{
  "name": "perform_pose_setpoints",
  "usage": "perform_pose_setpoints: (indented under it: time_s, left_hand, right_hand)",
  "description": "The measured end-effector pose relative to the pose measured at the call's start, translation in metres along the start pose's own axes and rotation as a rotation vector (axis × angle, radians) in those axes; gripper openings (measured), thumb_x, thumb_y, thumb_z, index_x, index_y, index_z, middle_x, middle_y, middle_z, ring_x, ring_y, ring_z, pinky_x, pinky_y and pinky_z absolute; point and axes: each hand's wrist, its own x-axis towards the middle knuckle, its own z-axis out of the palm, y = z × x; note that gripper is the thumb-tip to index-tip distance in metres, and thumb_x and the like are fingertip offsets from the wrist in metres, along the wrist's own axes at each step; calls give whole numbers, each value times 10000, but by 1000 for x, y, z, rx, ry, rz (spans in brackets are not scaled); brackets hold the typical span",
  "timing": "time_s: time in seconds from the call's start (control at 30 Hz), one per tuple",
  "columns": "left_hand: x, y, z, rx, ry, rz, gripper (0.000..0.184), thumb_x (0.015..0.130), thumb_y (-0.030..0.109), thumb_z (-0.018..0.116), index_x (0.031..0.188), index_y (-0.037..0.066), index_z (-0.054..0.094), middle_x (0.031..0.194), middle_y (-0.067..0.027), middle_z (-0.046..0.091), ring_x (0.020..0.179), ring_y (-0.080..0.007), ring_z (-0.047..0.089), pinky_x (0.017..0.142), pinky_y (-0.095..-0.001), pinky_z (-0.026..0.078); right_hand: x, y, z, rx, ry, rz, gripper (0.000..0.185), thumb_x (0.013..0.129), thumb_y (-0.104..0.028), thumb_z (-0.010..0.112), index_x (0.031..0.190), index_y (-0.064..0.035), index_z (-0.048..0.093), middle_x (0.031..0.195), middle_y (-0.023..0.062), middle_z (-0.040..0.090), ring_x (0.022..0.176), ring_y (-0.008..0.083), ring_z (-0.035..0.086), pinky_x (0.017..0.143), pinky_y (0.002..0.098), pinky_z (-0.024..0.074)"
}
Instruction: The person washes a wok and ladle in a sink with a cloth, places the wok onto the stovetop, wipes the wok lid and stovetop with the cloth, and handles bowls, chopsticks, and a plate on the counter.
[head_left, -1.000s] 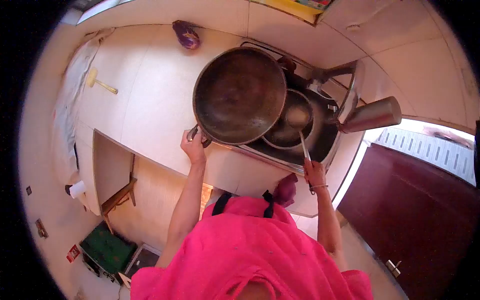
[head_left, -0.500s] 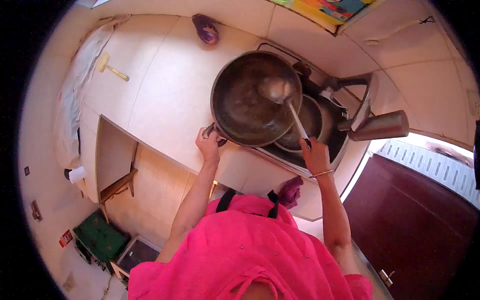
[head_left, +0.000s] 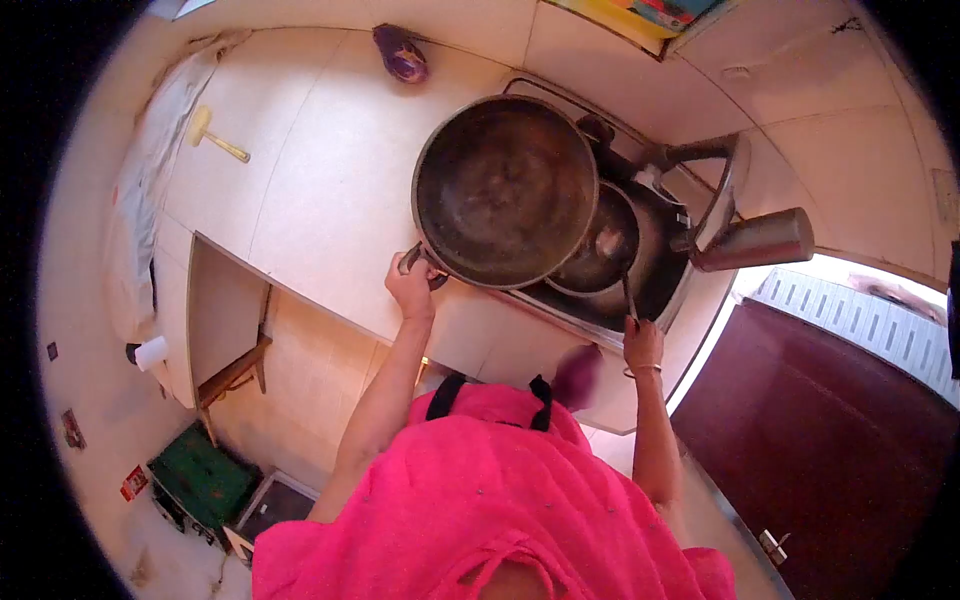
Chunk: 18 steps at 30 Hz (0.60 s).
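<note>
A person's left hand (head_left: 410,290) is wrapped around the handle of a large wok (head_left: 505,190), apparently steadying it where it partly overlaps a smaller pan (head_left: 573,277) on the stove (head_left: 665,262). The right hand (head_left: 643,345) holds a ladle (head_left: 629,297) by its handle, seemingly to keep fingers clear of the pan, where the ladle's bowl sits. A red label (head_left: 133,484), lower left, is too small to read.

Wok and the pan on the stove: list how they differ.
The wok looks larger in this view; the pan looks smaller. The left hand holds the wok, while the pan sits on the stove with no hand on it. The wok shows its whole round opening, while the pan is partly hidden behind the wok. Both are dark and round.
</note>
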Motion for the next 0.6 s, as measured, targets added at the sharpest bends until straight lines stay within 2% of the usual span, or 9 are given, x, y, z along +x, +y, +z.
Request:
perform_pose_setpoints:
  time_s: [0.1,0.13,0.23,0.27,0.33,0.43,0.53,0.6]
  left_hand:
    - [1,-8,-4,8,-3,30,93,742,-57,545,727,14,487,615,-31,516,536,-94,477,515,-225,403]
    - [1,-11,-5,22,-2,49,92,741,-60,543,728,13,488,614,-32,516,536,-95,478,519,-224,404]
    - [0,-5,0,-10,24,43,87,733,-69,537,737,7,494,617,-35,520,541,-97,485,525,-220,404]
    - [0,-2,1,17,25,48,87,731,-71,536,740,6,494,619,-36,522,543,-97,488,526,-218,405]
    - [3,0,0,70,28,58,89,729,-74,534,745,3,493,623,-38,525,549,-96,495,528,-216,405]
    - [2,2,-4,65,-12,68,93,720,-81,529,744,1,493,628,-41,530,549,-99,499,528,-216,406]
    - [2,2,0,72,24,97,100,709,-83,524,737,6,491,622,-41,525,537,-100,489,522,-216,400]
    - [3,6,1,60,27,78,99,709,-78,525,739,9,489,618,-38,519,528,-99,481,515,-217,396]
  right_hand:
    - [21,25,54,71,115,-63,378,856,-308,514,745,35,628,776,260,601,764,443,571,678,502,445]
    - [34,43,77,66,28,-78,412,862,-366,512,751,12,631,787,243,607,772,434,584,682,500,463]
    - [44,40,97,-30,82,-175,424,863,-352,519,703,26,625,693,216,601,690,402,600,642,472,473]
    - [46,40,97,145,-6,-75,425,867,-351,522,680,18,618,650,184,589,603,340,575,563,429,448]
    - [43,23,74,496,-182,125,434,875,-349,529,633,2,605,565,118,565,427,217,526,403,343,398]
    - [35,28,63,859,-264,211,443,886,-384,529,651,-15,595,527,27,501,352,106,423,336,268,322]
    - [17,22,24,957,-348,278,424,888,-374,532,689,-5,591,516,2,481,363,86,412,337,240,308]
    - [3,13,-2,921,-310,192,422,894,-367,523,692,-2,585,510,5,476,367,82,415,336,236,304]
